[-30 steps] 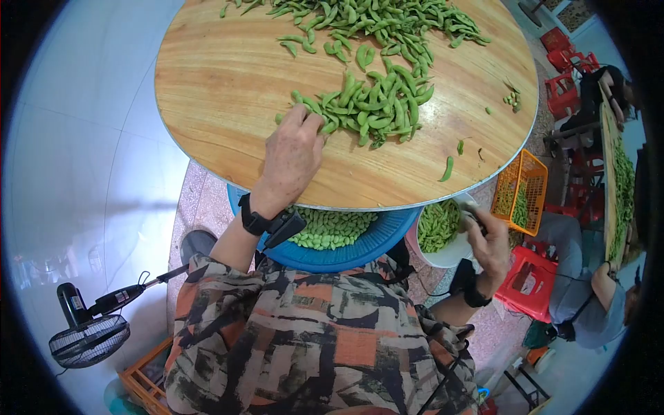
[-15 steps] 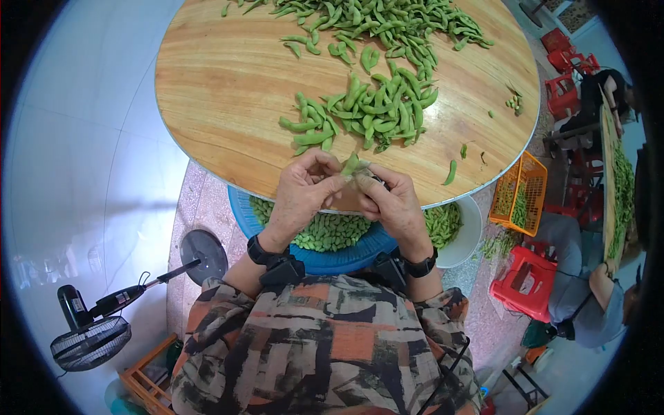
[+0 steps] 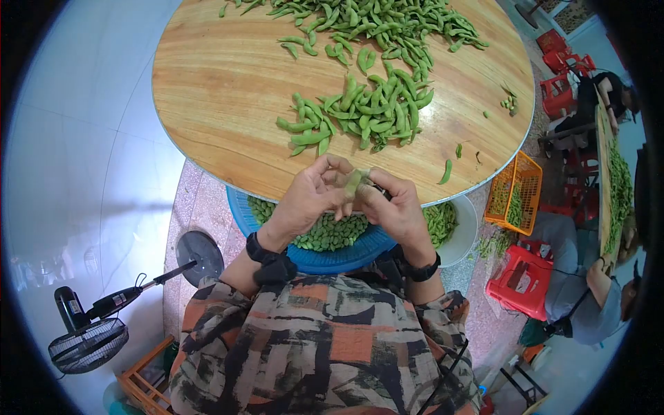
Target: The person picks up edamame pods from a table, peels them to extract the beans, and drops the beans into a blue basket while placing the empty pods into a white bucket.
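Observation:
Over the near edge of the table, my left hand (image 3: pixel 309 196) is closed, its thumb and bent fingers at one side of a green soybean pod (image 3: pixel 355 180). My right hand (image 3: pixel 395 213) pinches the same pod from the other side; the pod is slightly blurred. A small pile of soybean pods (image 3: pixel 373 111) lies on the wooden tabletop (image 3: pixel 214 104) just beyond my fingers. Below my hands, partly covered by them, a blue basin (image 3: pixel 311 261) holds many shelled green beans (image 3: pixel 332 233).
A larger heap of pods (image 3: pixel 387 24) covers the far side of the table. Right of the basin stands a white bucket (image 3: pixel 469 232) with pods inside. An orange crate (image 3: pixel 531 183), a red stool (image 3: pixel 513 283) and seated people are at right; a fan (image 3: pixel 90 342) stands left.
Both hands have shifted slightly down with the pod, and the left fingers have changed their grip around it. The view has moved a little; the piles look unchanged.

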